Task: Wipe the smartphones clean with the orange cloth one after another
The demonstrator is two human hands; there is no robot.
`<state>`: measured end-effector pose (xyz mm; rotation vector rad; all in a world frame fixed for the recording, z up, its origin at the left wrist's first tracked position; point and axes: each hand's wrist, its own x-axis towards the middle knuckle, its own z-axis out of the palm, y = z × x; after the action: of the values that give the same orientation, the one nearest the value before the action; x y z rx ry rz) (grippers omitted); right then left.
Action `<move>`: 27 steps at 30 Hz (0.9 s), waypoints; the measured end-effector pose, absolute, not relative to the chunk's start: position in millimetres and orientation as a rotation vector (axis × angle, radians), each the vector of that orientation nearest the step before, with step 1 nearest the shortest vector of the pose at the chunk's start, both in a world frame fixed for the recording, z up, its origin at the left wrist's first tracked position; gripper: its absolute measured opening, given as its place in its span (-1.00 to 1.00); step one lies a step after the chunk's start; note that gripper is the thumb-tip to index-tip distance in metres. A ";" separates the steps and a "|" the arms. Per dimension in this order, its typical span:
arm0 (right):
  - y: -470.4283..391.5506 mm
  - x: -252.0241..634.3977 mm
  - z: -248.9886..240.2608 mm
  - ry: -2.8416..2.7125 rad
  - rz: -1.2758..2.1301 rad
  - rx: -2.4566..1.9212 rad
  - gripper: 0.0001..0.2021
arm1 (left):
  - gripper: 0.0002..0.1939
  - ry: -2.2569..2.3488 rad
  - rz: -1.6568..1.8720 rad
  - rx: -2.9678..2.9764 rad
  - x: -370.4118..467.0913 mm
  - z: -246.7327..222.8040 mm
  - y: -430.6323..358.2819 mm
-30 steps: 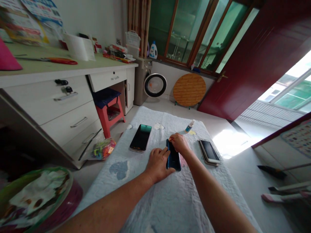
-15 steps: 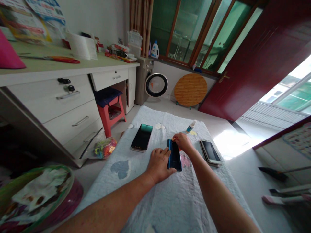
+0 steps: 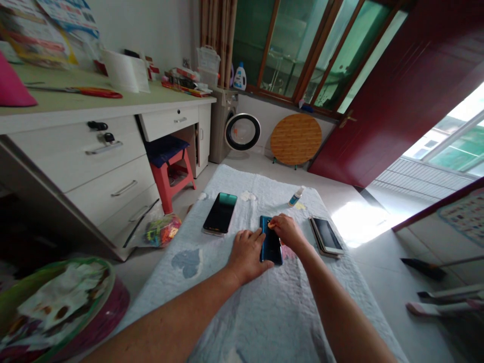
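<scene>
A dark blue phone (image 3: 271, 247) lies on the cloth-covered table, its glossy back seemingly up. My left hand (image 3: 246, 254) steadies it, fingers along the left edge and thumb at the lower end. With fingers pinched, my right hand (image 3: 286, 229) presses a small orange piece (image 3: 270, 226) on the upper part of the phone; the kind of piece is too small to make out. To the left lies a black-screened phone (image 3: 220, 213). On the right, a phone (image 3: 327, 236) rests on another flat, light-edged item. A small spray bottle (image 3: 296, 196) stands beyond my right hand.
The pale blue quilted cloth (image 3: 181, 307) covers the table. Left of it are a waste bin (image 3: 113, 302), a plastic bag (image 3: 162, 230), a red stool (image 3: 172, 176) and a desk with drawers (image 3: 113, 108). A washing machine (image 3: 223, 126) and a round wooden board (image 3: 296, 138) stand behind.
My right hand has shifted slightly down the phone with the orange piece. My left hand and the phones stay in place; the view has moved a little.
</scene>
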<state>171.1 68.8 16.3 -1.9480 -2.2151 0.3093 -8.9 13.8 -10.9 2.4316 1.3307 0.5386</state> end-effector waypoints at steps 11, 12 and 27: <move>71.5 157.0 16.9 -2.245 0.264 -1.927 -0.77 | -0.30 1.335 0.549 2.434 -7.4 -11.3 13.4; 70.2 157.2 17.1 -2.259 0.277 -1.923 -0.77 | -0.30 1.335 0.542 2.433 -7.5 -11.2 13.4; 104.9 135.4 20.9 -2.390 0.178 -1.974 -0.73 | -0.31 1.337 0.586 2.439 -8.8 -10.7 12.6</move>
<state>135.4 104.9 20.9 -1.9741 -2.3897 0.1778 -8.8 12.6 -10.7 2.4391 1.3370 0.5865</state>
